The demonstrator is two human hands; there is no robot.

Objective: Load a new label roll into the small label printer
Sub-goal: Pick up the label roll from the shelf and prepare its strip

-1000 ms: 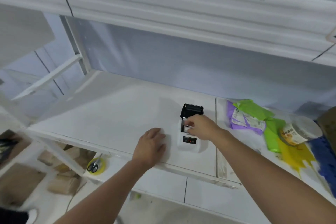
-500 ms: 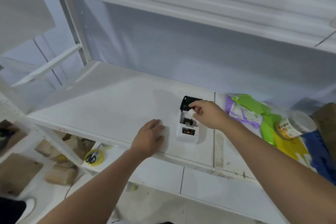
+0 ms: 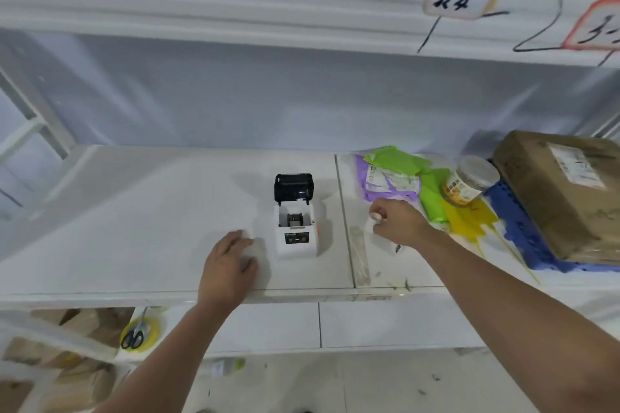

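The small white label printer (image 3: 296,234) stands on the white shelf (image 3: 134,228), its black lid (image 3: 294,187) raised. The left hand (image 3: 228,270) lies flat and open just left of it. The right hand (image 3: 397,223), to its right, is closed around a small white object (image 3: 369,227), possibly the roll.

Printer (image 3: 296,234) lid up — left hand (image 3: 228,266) flat, right hand (image 3: 397,223) pinching something white.
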